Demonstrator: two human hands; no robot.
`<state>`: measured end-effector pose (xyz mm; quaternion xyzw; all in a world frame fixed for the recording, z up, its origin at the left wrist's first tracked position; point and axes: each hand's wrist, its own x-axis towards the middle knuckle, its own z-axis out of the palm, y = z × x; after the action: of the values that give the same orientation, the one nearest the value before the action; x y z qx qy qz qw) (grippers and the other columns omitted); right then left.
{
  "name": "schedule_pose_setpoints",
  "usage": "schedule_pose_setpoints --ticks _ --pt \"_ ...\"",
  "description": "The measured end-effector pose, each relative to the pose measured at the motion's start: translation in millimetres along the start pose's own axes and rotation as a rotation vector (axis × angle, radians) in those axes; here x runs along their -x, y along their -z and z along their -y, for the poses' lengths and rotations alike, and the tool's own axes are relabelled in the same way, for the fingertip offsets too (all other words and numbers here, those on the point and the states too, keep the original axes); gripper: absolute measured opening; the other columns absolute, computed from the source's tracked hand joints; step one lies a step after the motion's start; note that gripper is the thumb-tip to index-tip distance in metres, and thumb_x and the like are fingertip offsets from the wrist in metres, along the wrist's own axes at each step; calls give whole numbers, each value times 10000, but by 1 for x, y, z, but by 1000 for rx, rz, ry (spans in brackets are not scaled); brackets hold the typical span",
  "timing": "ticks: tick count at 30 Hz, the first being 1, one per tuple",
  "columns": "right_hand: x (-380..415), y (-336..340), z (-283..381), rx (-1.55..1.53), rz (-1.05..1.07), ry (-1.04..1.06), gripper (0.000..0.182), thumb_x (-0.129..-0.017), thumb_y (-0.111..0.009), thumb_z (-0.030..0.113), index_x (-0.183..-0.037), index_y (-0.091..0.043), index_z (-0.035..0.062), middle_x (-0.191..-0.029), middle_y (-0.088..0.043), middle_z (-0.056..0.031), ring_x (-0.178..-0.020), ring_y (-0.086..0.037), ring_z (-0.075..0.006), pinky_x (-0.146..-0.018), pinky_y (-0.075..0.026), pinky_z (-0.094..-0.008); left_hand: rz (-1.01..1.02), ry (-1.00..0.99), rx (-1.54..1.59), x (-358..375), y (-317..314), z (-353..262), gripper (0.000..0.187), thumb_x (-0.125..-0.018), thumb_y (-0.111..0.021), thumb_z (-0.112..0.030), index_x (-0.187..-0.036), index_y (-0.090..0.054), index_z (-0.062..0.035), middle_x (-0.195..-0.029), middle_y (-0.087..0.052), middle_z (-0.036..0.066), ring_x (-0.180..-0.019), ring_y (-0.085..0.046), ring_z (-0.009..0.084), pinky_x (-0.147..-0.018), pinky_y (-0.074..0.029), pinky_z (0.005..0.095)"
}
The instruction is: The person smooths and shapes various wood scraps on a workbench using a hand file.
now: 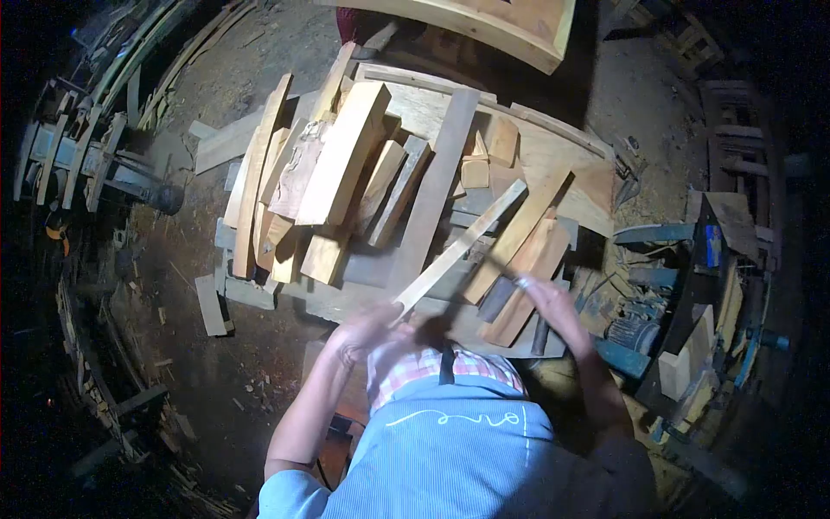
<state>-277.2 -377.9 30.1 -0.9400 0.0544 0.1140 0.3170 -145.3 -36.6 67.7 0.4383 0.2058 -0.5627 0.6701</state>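
A long pale wood strip [462, 246] slants up and to the right from my left hand [367, 330], whose fingers are closed round its lower end. My right hand [546, 298] is closed on a thin dark tool, blurred by motion, which reaches toward the strip. Beneath my right hand lie a reddish wood block [527, 298] and a dark cylindrical piece [495, 300]. A long yellowish board [523, 233] rests just right of the strip. Further left, a grey-brown plank [441, 173] lies across the work surface [588, 182].
Several wood blocks, among them a thick pale beam [346, 156], are piled on the left of the surface. A curved wooden piece [484, 22] stands at the top. A machine with a motor [633, 333] is at the right. Scraps litter the floor [259, 346].
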Motion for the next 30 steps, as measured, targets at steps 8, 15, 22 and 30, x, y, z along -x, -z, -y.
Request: schedule_pose_setpoints --ticks 8,15,22,30 --pt "-14 25 1 48 -185 67 281 -881 -490 238 -1138 -583 172 -955 -629 -146 -827 -615 -313 -734 -496 -361 -42 -50 -179 -1 9 -3 362 -887 -516 -147 -1211 -449 1 -1008 -581 98 -754 -625 157 -647 -541 231" --pt "-33 46 -72 17 -556 -312 332 -918 -432 272 -1196 -515 110 -1016 -572 -220 -953 -559 -361 -761 -464 -388 -13 -146 -109 20 25 15 427 -874 -545 -172 -1250 -419 -14 -1023 -573 62 -784 -615 133 -681 -522 243" --pt "-30 30 -49 -139 -527 -319 337 -926 -430 232 -1216 -490 73 -1127 -562 -172 -1040 -556 -280 -829 -435 -317 -85 -295 -66 -49 35 37 458 -881 -540 -169 -1304 -377 -104 -1057 -568 45 -877 -596 130 -694 -506 233" --pt "10 34 -55 -239 -639 -318 329 -933 -430 199 -1206 -485 24 -1117 -585 -143 -1021 -564 -182 -858 -408 -263 -304 -418 -264 -112 56 46 334 -894 -529 -172 -1224 -478 -167 -967 -571 4 -716 -523 74 -694 -431 253"
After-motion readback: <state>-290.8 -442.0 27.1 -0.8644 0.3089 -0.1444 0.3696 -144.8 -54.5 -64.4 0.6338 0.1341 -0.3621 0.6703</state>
